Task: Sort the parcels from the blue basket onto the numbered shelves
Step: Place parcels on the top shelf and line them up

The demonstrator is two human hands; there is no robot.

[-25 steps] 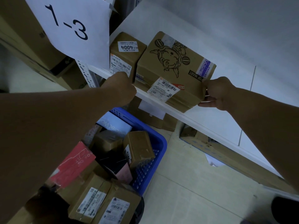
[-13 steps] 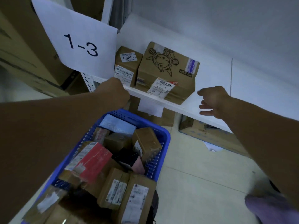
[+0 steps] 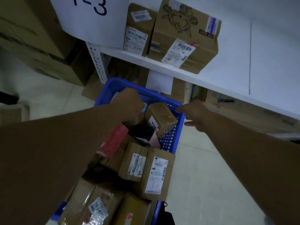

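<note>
**boxfan:** so what's the likely way this goes sideways? The left hand [image 3: 128, 103] is down in the far end of the blue basket [image 3: 172, 140] with its fingers curled under, and I honestly can't tell if it's got hold of anything. The right hand [image 3: 196, 117] is loose, fingers spread, just beside the basket's right rim, holding nothing

**shelfrat:** I'd worry about the brown box [image 3: 160, 117] first. It's tilted on top of the heap, leaning on the basket wall between the two hands. Tug something out from under it and I reckon it slides or tips over the rim onto the floor [image 3: 203, 168]. Second, the big box with the drawing [image 3: 186, 34] sits right at the front lip of the shelf [image 3: 162, 65], so a parcel swung up carelessly could bump it off. It's also dim and the labels are tough to read, so picking the wrong shelf is a real risk

**boxfan:** counts?

**shelfrat:** two hands, one basket, one sign [image 3: 90, 18] ending in "-3". On the shelf there are two parcels, that big one and a small box [image 3: 139, 28] touching its left side. In the basket I get at least eight:
- the brown box
- a red packet [image 3: 113, 140]
- a black and pink box [image 3: 144, 133]
- a carton with a split label [image 3: 136, 161]
- a carton with a tall white label [image 3: 155, 172]
- a bubble-wrapped parcel [image 3: 97, 208]
- a plain brown parcel [image 3: 133, 210] next to it
- a pale blue parcel [image 3: 145, 107] poking out by the left hand

The arm probably hides more
</note>
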